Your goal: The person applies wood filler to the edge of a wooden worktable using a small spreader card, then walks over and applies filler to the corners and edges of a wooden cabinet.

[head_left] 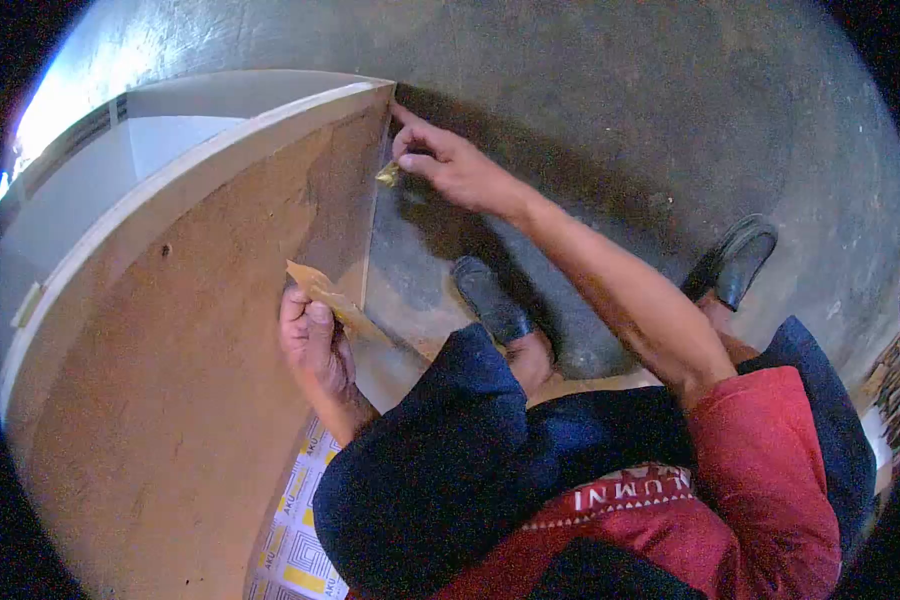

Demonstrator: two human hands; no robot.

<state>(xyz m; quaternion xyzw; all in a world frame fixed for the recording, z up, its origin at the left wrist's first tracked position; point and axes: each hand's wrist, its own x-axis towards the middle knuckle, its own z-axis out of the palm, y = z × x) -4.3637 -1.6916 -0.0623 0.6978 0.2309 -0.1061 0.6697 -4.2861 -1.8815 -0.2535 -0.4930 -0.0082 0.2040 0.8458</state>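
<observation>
My left hand [315,340] pinches a piece of brown tape or paper [320,290] between thumb and fingers, over the brown panel [180,380] of a large box-like wooden piece. Near that piece's upper right corner, my right hand [450,165] points its index finger at the pale edge strip [210,155]. Between its thumb and curled fingers it holds a small yellowish scrap [388,175]. What the scrap is made of cannot be told.
Dark grey floor [650,90] lies beyond the wooden piece. My feet in dark shoes [492,298] stand to its right. A printed white and yellow sheet [300,520] lies under the panel's lower edge. Brown scraps [890,390] are at the far right.
</observation>
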